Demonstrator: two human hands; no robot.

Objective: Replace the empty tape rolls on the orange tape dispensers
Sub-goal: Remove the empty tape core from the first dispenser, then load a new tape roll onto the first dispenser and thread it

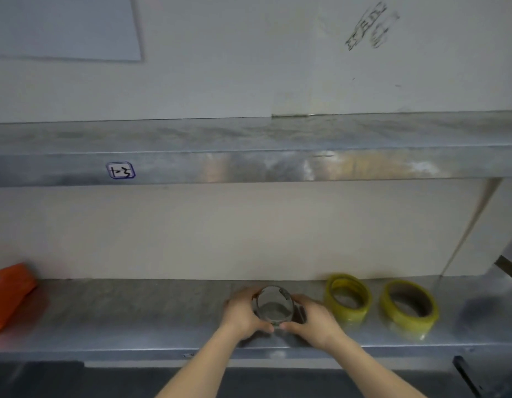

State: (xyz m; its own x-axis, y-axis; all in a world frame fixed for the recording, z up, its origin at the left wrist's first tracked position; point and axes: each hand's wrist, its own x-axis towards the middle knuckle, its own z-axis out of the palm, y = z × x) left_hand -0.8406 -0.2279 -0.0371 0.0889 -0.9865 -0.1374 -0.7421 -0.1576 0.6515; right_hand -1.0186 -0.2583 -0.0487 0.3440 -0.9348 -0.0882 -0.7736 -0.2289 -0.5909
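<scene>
An empty grey tape core (273,307) stands on the metal shelf (134,311), slightly blurred. My left hand (243,314) wraps its left side and my right hand (312,320) wraps its right side, thumbs meeting at the front. Two yellowish full tape rolls lie to the right: the nearer roll (348,297) and the farther roll (408,307). An orange tape dispenser (11,291) sits at the far left, partly cut off by the frame edge.
An upper metal shelf (249,165) with a small label "1-3" (120,170) runs overhead. A pale wall stands behind the lower shelf. A dark blurred smudge (481,311) lies at the shelf's right end, by a black bar (510,271).
</scene>
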